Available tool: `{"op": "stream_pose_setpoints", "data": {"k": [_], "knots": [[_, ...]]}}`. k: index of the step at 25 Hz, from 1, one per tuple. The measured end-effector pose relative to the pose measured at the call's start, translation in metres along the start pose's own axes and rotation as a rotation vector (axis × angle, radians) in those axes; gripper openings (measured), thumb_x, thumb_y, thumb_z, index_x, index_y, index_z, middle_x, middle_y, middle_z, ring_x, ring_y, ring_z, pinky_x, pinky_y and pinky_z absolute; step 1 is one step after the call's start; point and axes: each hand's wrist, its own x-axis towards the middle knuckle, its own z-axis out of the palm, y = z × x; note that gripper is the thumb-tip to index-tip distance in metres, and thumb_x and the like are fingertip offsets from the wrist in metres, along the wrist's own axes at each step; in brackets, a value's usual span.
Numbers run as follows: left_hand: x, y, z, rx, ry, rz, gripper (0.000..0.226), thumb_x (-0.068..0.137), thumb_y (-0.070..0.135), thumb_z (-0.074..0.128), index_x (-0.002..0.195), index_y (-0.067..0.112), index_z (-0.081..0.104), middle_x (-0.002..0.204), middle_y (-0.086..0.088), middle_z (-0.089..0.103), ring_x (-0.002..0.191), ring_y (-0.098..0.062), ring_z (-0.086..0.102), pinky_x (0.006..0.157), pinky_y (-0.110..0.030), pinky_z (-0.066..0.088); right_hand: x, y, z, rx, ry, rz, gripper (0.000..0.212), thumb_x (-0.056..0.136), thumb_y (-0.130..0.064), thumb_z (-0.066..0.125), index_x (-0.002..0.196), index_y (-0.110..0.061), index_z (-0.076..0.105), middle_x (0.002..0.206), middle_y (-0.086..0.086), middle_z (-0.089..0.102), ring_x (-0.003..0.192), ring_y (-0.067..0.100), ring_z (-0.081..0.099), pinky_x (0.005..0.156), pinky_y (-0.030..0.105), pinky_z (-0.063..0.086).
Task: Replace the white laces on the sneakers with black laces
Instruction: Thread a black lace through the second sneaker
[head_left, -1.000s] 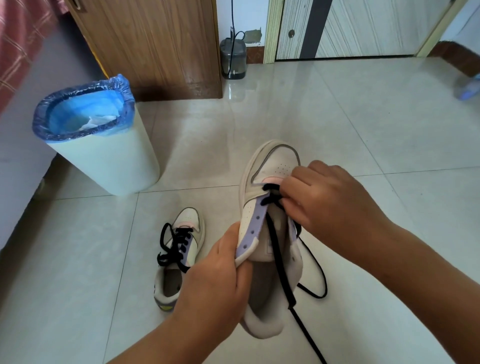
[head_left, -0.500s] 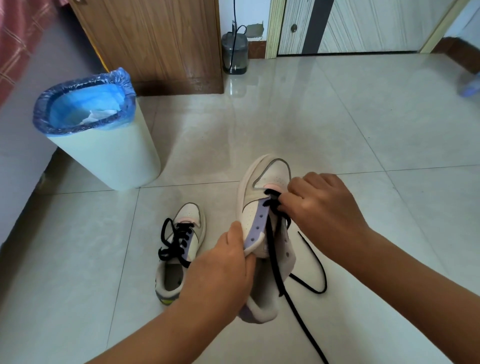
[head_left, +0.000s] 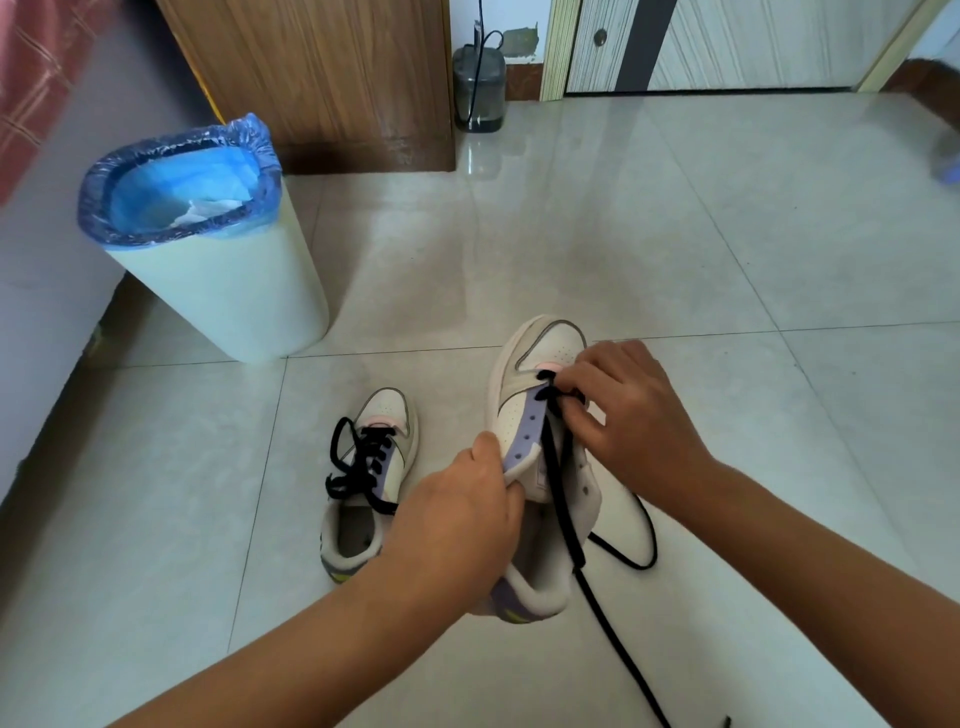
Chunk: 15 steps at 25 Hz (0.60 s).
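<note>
Two sneakers show, both cream with lilac eyelet strips. The held sneaker (head_left: 530, 415) is lifted off the floor at about five o'clock from the frame's centre, toe pointing toward twelve. The left hand (head_left: 457, 519) grips its left eyelet flap, thumb on top and fingers curled beneath. The right hand (head_left: 623, 415) has its fingertips pinched on the black lace (head_left: 563, 519) at the lowest eyelets, close to the toe. From there one strand runs down over the tongue and out past the heel toward six o'clock, while another part loops on the tiles at three o'clock of the heel. The second sneaker (head_left: 374, 483) stands on the tiled floor (head_left: 675, 260) just to nine o'clock of the left hand, already threaded with a black lace whose ends lie loose. A pale bin (head_left: 223, 291) with a blue liner stands well apart at ten o'clock, beside a wooden cabinet (head_left: 322, 78).
</note>
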Motion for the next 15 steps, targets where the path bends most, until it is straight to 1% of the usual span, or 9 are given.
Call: {"op": "stream_pose_setpoints", "data": {"k": [1, 3, 5, 7, 8, 10, 12, 14, 15], "knots": [[0.002, -0.002, 0.002, -0.016, -0.017, 0.003, 0.017, 0.099, 0.028, 0.029, 0.11, 0.018, 0.037, 0.09, 0.003, 0.042, 0.081, -0.022, 0.049, 0.065, -0.026, 0.03, 0.001, 0.006, -0.002, 0.078, -0.066, 0.0, 0.012, 0.083, -0.015, 0.057, 0.083, -0.008, 0.066, 0.083, 0.003, 0.058, 0.082, 0.019, 0.046, 0.074, 0.023, 0.039], [0.004, -0.006, 0.01, -0.056, -0.069, 0.01, 0.015, 0.099, 0.027, 0.031, 0.106, 0.016, 0.038, 0.09, 0.001, 0.043, 0.078, -0.021, 0.045, 0.065, -0.028, 0.031, 0.002, 0.013, -0.007, 0.254, -0.273, 0.112, 0.006, 0.082, -0.014, 0.068, 0.085, -0.009, 0.069, 0.087, -0.001, 0.056, 0.085, 0.016, 0.045, 0.079, 0.009, 0.033], [0.007, -0.011, 0.022, -0.06, -0.125, 0.02, 0.012, 0.099, 0.027, 0.032, 0.101, 0.016, 0.036, 0.089, 0.0, 0.044, 0.077, -0.022, 0.046, 0.065, -0.03, 0.031, -0.002, 0.022, -0.003, 0.321, -0.44, 0.168, 0.004, 0.083, -0.013, 0.07, 0.085, -0.009, 0.069, 0.088, -0.002, 0.055, 0.085, 0.017, 0.046, 0.079, 0.008, 0.033], [0.009, -0.015, 0.038, -0.078, -0.173, -0.003, 0.013, 0.098, 0.026, 0.034, 0.102, 0.014, 0.039, 0.091, -0.004, 0.049, 0.083, -0.027, 0.053, 0.065, -0.031, 0.033, -0.006, 0.024, 0.01, 0.185, -0.422, 0.078, 0.003, 0.085, -0.013, 0.063, 0.083, -0.01, 0.064, 0.081, 0.001, 0.057, 0.077, 0.023, 0.052, 0.068, 0.021, 0.039], [0.009, -0.017, 0.049, -0.111, -0.2, -0.034, 0.015, 0.098, 0.025, 0.035, 0.104, 0.012, 0.04, 0.095, -0.008, 0.053, 0.088, -0.03, 0.055, 0.066, -0.031, 0.033, -0.007, 0.024, 0.02, 0.042, -0.358, -0.049, 0.004, 0.084, -0.013, 0.056, 0.083, -0.011, 0.059, 0.076, 0.003, 0.057, 0.069, 0.025, 0.054, 0.057, 0.027, 0.038], [0.005, -0.022, 0.076, -0.202, -0.274, -0.118, 0.018, 0.097, 0.023, 0.037, 0.108, 0.009, 0.041, 0.104, -0.014, 0.058, 0.095, -0.034, 0.056, 0.068, -0.031, 0.033, -0.018, 0.022, 0.046, -0.194, -0.316, -0.325, 0.01, 0.072, -0.011, 0.046, 0.082, -0.014, 0.044, 0.065, 0.004, 0.054, 0.053, 0.024, 0.053, 0.039, 0.023, 0.028], [-0.005, -0.027, 0.106, -0.283, -0.391, -0.213, 0.022, 0.097, 0.022, 0.038, 0.112, 0.006, 0.041, 0.109, -0.016, 0.059, 0.098, -0.035, 0.058, 0.068, -0.031, 0.035, -0.038, 0.018, 0.08, -0.28, -0.367, -0.495, 0.034, 0.058, -0.003, 0.057, 0.082, -0.014, 0.035, 0.062, 0.005, 0.053, 0.048, 0.023, 0.052, 0.033, 0.02, 0.027], [-0.01, -0.037, 0.125, -0.294, -0.483, -0.248, 0.03, 0.097, 0.031, 0.038, 0.116, 0.008, 0.041, 0.114, -0.015, 0.058, 0.101, -0.033, 0.058, 0.073, -0.032, 0.039, -0.056, 0.015, 0.106, -0.269, -0.434, -0.445, 0.047, 0.049, 0.001, 0.066, 0.08, -0.014, 0.034, 0.061, 0.005, 0.053, 0.049, 0.023, 0.054, 0.031, 0.021, 0.029], [-0.007, -0.045, 0.128, -0.289, -0.473, -0.246, 0.036, 0.097, 0.039, 0.038, 0.117, 0.01, 0.042, 0.114, -0.012, 0.058, 0.102, -0.032, 0.057, 0.076, -0.033, 0.039, -0.06, 0.013, 0.115, -0.228, -0.427, -0.401, 0.044, 0.052, 0.0, 0.067, 0.079, -0.013, 0.034, 0.061, 0.005, 0.053, 0.05, 0.024, 0.055, 0.031, 0.021, 0.03]]}}
